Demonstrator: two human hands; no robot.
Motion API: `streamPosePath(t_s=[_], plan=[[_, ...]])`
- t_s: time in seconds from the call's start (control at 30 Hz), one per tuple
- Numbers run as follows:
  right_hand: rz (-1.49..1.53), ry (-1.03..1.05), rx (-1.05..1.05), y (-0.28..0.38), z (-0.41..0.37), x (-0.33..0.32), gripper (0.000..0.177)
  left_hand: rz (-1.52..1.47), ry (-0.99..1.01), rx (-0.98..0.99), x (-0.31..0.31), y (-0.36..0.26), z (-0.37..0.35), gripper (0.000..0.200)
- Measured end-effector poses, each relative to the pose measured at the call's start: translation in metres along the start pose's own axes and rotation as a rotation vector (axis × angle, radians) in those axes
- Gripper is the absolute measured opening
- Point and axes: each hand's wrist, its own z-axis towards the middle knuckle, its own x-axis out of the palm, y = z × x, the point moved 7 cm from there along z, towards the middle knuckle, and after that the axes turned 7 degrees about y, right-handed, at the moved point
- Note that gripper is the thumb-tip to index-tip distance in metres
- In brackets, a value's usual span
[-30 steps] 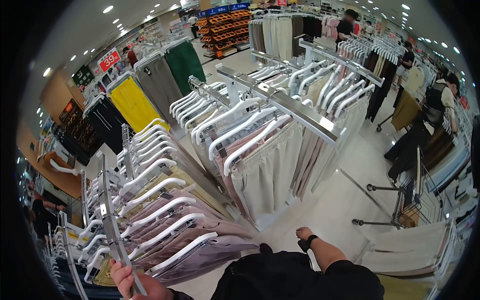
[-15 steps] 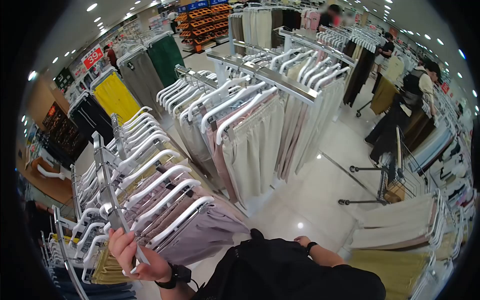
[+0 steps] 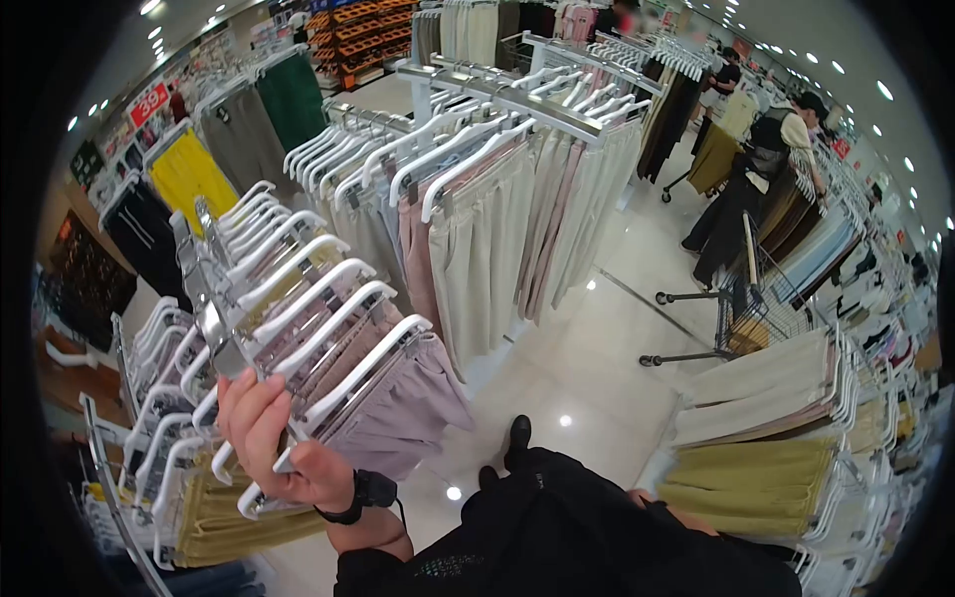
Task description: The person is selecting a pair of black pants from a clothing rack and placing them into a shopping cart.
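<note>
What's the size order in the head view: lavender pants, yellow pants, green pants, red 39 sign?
Largest to smallest, as they look:
1. Lavender pants
2. Yellow pants and green pants: too alike to rank
3. Red 39 sign

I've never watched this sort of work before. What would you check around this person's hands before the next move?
1. Left hand has hold of the rail: ok, the fingers curl around its near end.
2. Right hand has nothing in it: cannot tell, black clothing hides most of it.
3. Lilac trousers are on their hanger: ok, they hang below it.
4. Shoes are apart from the cart: ok, floor shows between them.
5. The rail's base is steady: cannot tell, it is out of sight.
</note>
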Motion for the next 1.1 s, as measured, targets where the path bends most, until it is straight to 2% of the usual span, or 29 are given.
streamPosePath(t_s=[0.13,0.3,0.47,0.6,0.67,0.7,0.73,0.77,0.8,0.83,0.87,0.93,0.97,1.03,1.1], plan=[[0.017,0.056,0.123,-0.012,-0.05,0.004,0.041,-0.037,-0.073,-0.043,0.001,0.005,-0.004,0.044],[0.085,-0.015,0.114,-0.012,-0.04,-0.023,0.04,-0.048,-0.164,-0.035,0.005,0.004,-0.005,0.049],[0.101,-0.095,-0.039,0.015,0.01,-0.091,0.039,-0.037,-0.237,-0.004,0.006,0.003,-0.007,0.045],[0.115,-0.125,-0.135,0.03,0.038,-0.156,0.038,-0.089,-0.26,-0.063,0.012,-0.002,-0.004,0.037],[0.419,-0.203,-0.037,0.037,0.042,-0.202,0.033,-0.083,-0.341,-0.198,0.013,-0.007,-0.005,0.039],[0.416,-0.186,-0.046,0.028,0.052,-0.21,0.033,-0.002,-0.291,-0.211,0.01,-0.01,-0.007,0.038],[0.589,-0.15,-0.016,0.016,0.064,-0.222,0.032,0.016,-0.287,-0.21,0.015,-0.026,-0.003,0.038],[0.759,-0.115,0.016,-0.001,0.079,-0.228,0.032,0.085,-0.393,-0.361,0.014,-0.037,-0.004,0.037],[0.749,-0.105,0.009,-0.015,0.089,-0.235,0.032,0.153,-0.503,-0.511,0.012,-0.047,-0.008,0.039],[0.698,-0.104,-0.002,-0.023,0.092,-0.244,0.031,0.175,-0.544,-0.543,0.012,-0.061,-0.012,0.047],[0.647,-0.104,-0.013,-0.031,0.096,-0.256,0.031,0.19,-0.551,-0.546,0.018,-0.078,-0.015,0.047],[0.629,-0.08,0.021,-0.051,0.095,-0.27,0.031,0.495,-0.645,-0.501,0.037,-0.125,-0.02,0.047],[0.608,-0.065,0.017,-0.057,0.093,-0.279,0.032,0.465,-0.634,-0.417,0.057,-0.139,-0.023,0.047],[0.634,-0.054,0.015,-0.079,0.098,-0.288,0.031,0.315,-0.42,-0.309,0.107,-0.153,-0.03,0.045],[0.591,0.017,0.019,-0.125,0.123,-0.284,0.031,0.094,-0.197,-0.508,0.165,-0.138,-0.041,0.041]])
